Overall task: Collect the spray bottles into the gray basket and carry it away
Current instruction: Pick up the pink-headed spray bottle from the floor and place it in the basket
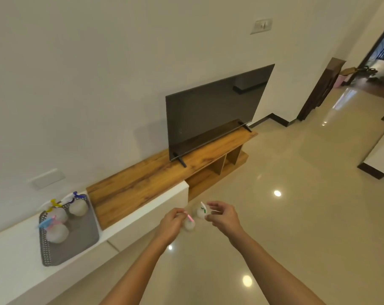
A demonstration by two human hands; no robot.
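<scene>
The gray basket (76,245) sits on the white ledge at the left and holds three round white spray bottles: one with a blue trigger (77,206), one with a yellow trigger (58,211) and one with a pink and blue trigger (55,232). By the corner of the ledge, low over the floor, my left hand (172,223) pinches the top of a pink-trigger bottle (189,224). My right hand (222,214) hovers with curved fingers just right of a green-trigger bottle (201,212); whether it touches the bottle is unclear.
A wooden TV unit (164,179) carrying a dark television (213,111) runs along the wall behind the bottles. The glossy tiled floor (285,216) stretches right toward a doorway (362,80). A white wall corner (380,159) juts in at the right.
</scene>
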